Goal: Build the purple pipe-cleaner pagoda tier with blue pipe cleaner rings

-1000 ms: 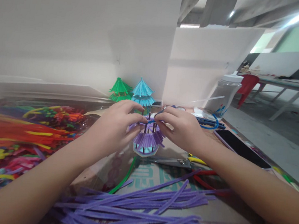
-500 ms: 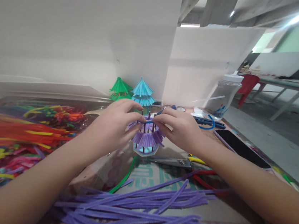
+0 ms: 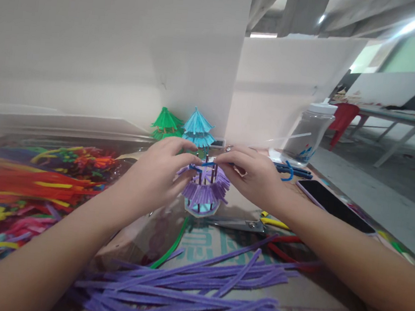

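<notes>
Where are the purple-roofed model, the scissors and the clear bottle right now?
Purple-roofed model [image 3: 205, 194]: head view, on its front roof strips.
Scissors [image 3: 241, 225]: head view, on the metal blades.
Clear bottle [image 3: 311, 130]: head view, on its body below the lid.

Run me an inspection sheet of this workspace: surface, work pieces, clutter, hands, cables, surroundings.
Surface: printed cardboard, partly covered.
Job's things: purple model upright, dark posts exposed; blue strip at the post tops.
Clutter: loose purple strips in front, scissors beside the model, phone and bottle to the right, multicoloured strips to the left.
Hands: left hand pinches blue material; right hand at the posts, grip unclear.
Cables: nothing seen.
Surroundings: white panels behind; red chair beyond.
</notes>
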Motion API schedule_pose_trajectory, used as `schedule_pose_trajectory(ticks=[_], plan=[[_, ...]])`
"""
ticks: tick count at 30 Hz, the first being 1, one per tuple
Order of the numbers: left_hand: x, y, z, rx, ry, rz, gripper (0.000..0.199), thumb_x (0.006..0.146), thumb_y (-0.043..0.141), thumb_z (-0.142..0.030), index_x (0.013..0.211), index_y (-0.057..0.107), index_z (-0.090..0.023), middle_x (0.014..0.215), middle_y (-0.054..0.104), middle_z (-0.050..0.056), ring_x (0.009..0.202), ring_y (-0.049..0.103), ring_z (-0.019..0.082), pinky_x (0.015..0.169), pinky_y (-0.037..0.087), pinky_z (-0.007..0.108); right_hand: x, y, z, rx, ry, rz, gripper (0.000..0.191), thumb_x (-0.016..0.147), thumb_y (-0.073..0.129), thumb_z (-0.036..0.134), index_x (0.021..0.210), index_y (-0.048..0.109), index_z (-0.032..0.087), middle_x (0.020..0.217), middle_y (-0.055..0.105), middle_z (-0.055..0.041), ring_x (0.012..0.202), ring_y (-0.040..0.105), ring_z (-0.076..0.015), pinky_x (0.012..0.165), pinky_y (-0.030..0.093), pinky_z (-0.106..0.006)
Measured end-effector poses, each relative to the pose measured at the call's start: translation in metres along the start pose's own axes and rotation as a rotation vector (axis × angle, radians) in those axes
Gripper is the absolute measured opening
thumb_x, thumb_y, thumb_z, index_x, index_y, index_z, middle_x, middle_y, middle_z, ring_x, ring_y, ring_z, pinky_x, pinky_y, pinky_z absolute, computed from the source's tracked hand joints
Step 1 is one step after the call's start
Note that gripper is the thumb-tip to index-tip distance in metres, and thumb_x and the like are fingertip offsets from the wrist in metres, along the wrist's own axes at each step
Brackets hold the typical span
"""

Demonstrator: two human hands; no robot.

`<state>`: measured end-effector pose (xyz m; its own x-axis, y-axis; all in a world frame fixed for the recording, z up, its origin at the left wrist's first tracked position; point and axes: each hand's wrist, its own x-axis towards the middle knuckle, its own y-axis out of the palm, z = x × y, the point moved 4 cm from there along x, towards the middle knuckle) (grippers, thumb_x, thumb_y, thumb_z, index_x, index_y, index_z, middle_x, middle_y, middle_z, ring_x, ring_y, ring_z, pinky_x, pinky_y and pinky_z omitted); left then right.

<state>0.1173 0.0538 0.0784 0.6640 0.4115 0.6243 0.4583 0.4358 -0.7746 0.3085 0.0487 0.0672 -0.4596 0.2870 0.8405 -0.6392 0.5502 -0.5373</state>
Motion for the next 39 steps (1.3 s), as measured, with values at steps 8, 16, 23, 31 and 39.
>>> schedule_pose_trajectory(ticks=[8,16,23,31,39], plan=[[0.001,0.003,0.006,0.002,0.025,0.012,0.023,0.092,0.055,-0.015,0.098,0.077,-0.015,0.118,0.066,0.015,0.112,0.061,0.03,0.097,0.052,0.051,-0.003,0.006,-0.002,-0.022,0.03,0.077,0.016,0.095,0.057,0.014,0.095,0.073,0.017,0.084,0.071,-0.0026,0.065,0.057,-0.0104,0.059,0.038,-0.023],[0.0,0.003,0.005,0.014,0.027,-0.001,0.021,0.092,0.056,-0.016,0.099,0.077,-0.015,0.119,0.067,0.015,0.112,0.062,0.029,0.098,0.053,0.049,-0.004,0.008,-0.004,0.103,0.076,0.122,0.016,0.097,0.055,0.015,0.098,0.072,0.017,0.089,0.07,-0.0041,0.069,0.059,-0.0106,0.06,0.04,-0.022],[0.002,0.003,0.003,0.017,0.022,0.01,0.023,0.092,0.055,-0.016,0.099,0.076,-0.016,0.119,0.067,0.015,0.112,0.062,0.03,0.097,0.053,0.051,-0.006,0.012,-0.007,0.121,0.095,0.153,0.018,0.097,0.054,0.016,0.099,0.072,0.018,0.088,0.069,-0.0044,0.076,0.061,-0.013,0.064,0.043,-0.024],[0.002,0.0,0.0,0.008,0.004,0.004,0.023,0.093,0.055,-0.016,0.105,0.075,-0.014,0.12,0.066,0.016,0.115,0.061,0.03,0.099,0.052,0.05,-0.005,0.012,-0.006,0.114,0.075,0.158,0.019,0.097,0.055,0.015,0.099,0.073,0.016,0.086,0.069,-0.0049,0.076,0.061,-0.0132,0.064,0.042,-0.023],[0.001,-0.001,-0.004,-0.005,0.025,-0.006,0.021,0.096,0.054,-0.019,0.103,0.074,-0.016,0.122,0.066,0.015,0.115,0.061,0.028,0.099,0.052,0.05,-0.006,0.013,-0.008,0.089,0.08,0.155,0.019,0.097,0.054,0.016,0.099,0.073,0.018,0.087,0.069,-0.0041,0.074,0.061,-0.0123,0.062,0.039,-0.023]])
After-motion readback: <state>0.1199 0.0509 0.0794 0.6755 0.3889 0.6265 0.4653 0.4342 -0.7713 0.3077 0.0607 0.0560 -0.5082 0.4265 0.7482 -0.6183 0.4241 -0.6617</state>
